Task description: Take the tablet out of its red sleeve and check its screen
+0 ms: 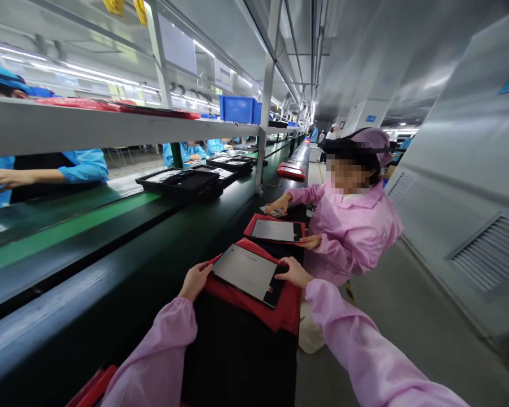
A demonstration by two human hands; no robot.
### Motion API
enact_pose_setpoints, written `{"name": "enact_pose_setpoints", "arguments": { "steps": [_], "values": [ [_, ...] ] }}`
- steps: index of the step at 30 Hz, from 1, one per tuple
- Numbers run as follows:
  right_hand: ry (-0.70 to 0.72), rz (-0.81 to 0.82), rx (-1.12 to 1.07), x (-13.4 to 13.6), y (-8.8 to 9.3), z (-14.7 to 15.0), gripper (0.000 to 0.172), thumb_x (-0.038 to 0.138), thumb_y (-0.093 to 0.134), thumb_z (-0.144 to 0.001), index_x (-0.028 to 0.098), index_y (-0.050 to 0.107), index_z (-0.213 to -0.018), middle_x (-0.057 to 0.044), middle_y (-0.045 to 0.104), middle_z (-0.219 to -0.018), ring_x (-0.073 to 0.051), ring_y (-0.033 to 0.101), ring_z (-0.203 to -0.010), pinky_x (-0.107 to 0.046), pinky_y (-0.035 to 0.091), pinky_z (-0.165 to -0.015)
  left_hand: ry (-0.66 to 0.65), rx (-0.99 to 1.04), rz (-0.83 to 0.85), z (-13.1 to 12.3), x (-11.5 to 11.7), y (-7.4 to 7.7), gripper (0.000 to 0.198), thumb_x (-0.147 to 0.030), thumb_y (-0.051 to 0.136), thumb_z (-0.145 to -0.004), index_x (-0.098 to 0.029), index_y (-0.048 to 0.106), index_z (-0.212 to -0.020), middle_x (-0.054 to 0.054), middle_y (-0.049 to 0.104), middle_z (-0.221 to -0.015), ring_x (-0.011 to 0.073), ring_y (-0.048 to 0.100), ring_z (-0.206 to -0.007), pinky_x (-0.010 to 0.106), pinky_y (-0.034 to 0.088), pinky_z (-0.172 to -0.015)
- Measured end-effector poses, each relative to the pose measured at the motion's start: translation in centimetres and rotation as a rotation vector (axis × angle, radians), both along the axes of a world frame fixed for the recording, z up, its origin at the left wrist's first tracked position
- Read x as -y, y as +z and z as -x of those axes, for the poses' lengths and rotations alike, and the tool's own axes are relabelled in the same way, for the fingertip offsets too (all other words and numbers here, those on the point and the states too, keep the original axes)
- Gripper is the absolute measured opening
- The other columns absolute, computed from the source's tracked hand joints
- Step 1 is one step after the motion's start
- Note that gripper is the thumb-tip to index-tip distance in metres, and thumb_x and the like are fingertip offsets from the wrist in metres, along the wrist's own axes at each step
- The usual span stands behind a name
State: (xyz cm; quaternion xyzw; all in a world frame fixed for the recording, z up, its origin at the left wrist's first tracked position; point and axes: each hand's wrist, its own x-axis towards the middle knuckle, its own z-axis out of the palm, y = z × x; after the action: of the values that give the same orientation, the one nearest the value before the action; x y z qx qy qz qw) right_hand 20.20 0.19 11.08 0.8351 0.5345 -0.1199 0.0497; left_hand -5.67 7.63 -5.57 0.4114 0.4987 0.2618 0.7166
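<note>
A flat grey panel (246,272) lies on a red tray (280,314) on the dark work surface in front of me. My left hand (195,281) rests against the panel's left edge and the tray's rim. My right hand (294,271) touches the panel's far right corner with fingers bent over it. Both my arms wear pink sleeves.
A person in pink (351,220) works beside me on a second panel (276,230) in a red tray. A green conveyor belt (63,229) runs at left with black trays (182,182). People in blue (46,172) sit opposite. A blue bin (237,108) stands on the shelf.
</note>
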Motion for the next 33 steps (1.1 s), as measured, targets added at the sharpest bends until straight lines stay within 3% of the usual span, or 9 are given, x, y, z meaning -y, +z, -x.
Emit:
{"name": "enact_pose_setpoints", "arguments": {
  "steps": [4,7,9,13,17,22,25,30,33],
  "values": [
    [0.058,0.095,-0.067,-0.4,0.9,-0.5,0.053,0.017,0.074,-0.065,0.013,0.061,-0.116,-0.005,0.049,-0.116,-0.008,0.05,-0.106,-0.021,0.04,-0.101,0.0,-0.002,-0.002,0.2,0.1,0.1,0.033,-0.032,0.049,-0.094,-0.007,0.061,-0.111,-0.001,0.05,-0.064,0.0071,0.039,-0.048,0.02,0.027,-0.046],
    [0.065,0.082,0.034,0.8,1.2,1.3,0.061,0.022,0.07,-0.07,0.019,0.056,-0.129,-0.01,0.044,-0.124,-0.022,0.042,-0.118,-0.044,0.035,-0.104,-0.079,0.005,-0.022,0.5,-0.2,-0.2,0.031,-0.031,0.051,-0.092,-0.004,0.063,-0.101,0.0,0.05,-0.061,0.0088,0.042,-0.05,0.021,0.029,-0.047],
    [0.139,0.092,0.103,2.4,1.1,3.1,0.072,0.032,0.069,-0.074,0.026,0.045,-0.141,-0.01,0.033,-0.137,-0.03,0.026,-0.132,-0.058,0.023,-0.106,-0.146,0.034,-0.032,0.8,-0.4,-0.4,0.029,-0.03,0.051,-0.091,-0.003,0.062,-0.097,0.0,0.049,-0.059,0.0091,0.042,-0.05,0.02,0.031,-0.047],
    [0.374,0.268,0.222,5.5,0.2,6.0,0.099,0.066,0.07,-0.063,0.032,0.032,-0.148,-0.001,0.006,-0.15,-0.031,-0.001,-0.142,-0.058,-0.008,-0.111,-0.205,0.066,-0.05,1.2,-0.3,-0.6,0.024,-0.022,0.047,-0.092,-0.002,0.06,-0.091,0.0,0.048,-0.057,0.0078,0.041,-0.048,0.019,0.031,-0.048],
    [0.375,0.188,0.381,7.5,-1.6,6.5,0.085,0.061,0.064,-0.074,0.024,0.039,-0.146,-0.005,0.016,-0.148,-0.032,0.016,-0.139,-0.057,0.008,-0.114,-0.201,0.068,-0.046,1.5,-0.1,-0.7,0.023,-0.023,0.048,-0.092,-0.003,0.059,-0.091,0.0,0.048,-0.059,0.0069,0.04,-0.049,0.019,0.029,-0.048],
    [0.839,-0.291,0.609,8.6,-3.2,5.5,0.038,0.039,0.058,-0.085,0.013,0.066,-0.111,-0.004,0.053,-0.12,-0.022,0.052,-0.108,-0.036,0.046,-0.094,-0.199,0.098,0.008,1.4,-0.3,-0.9,0.021,-0.021,0.05,-0.091,-0.003,0.06,-0.095,0.0,0.048,-0.062,0.0052,0.038,-0.049,0.017,0.023,-0.045],
    [0.904,-0.585,0.568,7.7,-1.5,5.5,0.031,0.033,0.038,-0.098,0.014,0.063,-0.101,0.003,0.058,-0.108,-0.01,0.055,-0.098,-0.025,0.046,-0.084,-0.199,0.126,0.028,1.4,-0.4,-0.9,0.018,-0.019,0.051,-0.09,-0.003,0.059,-0.095,-0.001,0.045,-0.058,0.0053,0.035,-0.046,0.017,0.02,-0.043],
    [0.909,-0.82,0.527,5.2,2.9,7.0,0.011,0.016,0.049,-0.092,0.012,0.058,-0.091,0.004,0.06,-0.097,-0.005,0.055,-0.088,-0.018,0.043,-0.082,-0.205,0.232,0.088,1.7,-0.1,-0.9,0.014,-0.018,0.048,-0.09,-0.005,0.054,-0.092,-0.004,0.037,-0.053,0.0052,0.03,-0.042,0.017,0.015,-0.041],
    [0.952,-0.849,0.557,5.2,3.5,8.0,0.009,0.014,0.052,-0.09,0.01,0.06,-0.092,0.003,0.06,-0.101,-0.006,0.055,-0.091,-0.019,0.043,-0.084,-0.204,0.295,0.123,1.6,0.1,-0.9,0.011,-0.018,0.047,-0.09,-0.007,0.05,-0.089,-0.003,0.038,-0.055,0.0051,0.032,-0.042,0.017,0.013,-0.041]
  ]
}}
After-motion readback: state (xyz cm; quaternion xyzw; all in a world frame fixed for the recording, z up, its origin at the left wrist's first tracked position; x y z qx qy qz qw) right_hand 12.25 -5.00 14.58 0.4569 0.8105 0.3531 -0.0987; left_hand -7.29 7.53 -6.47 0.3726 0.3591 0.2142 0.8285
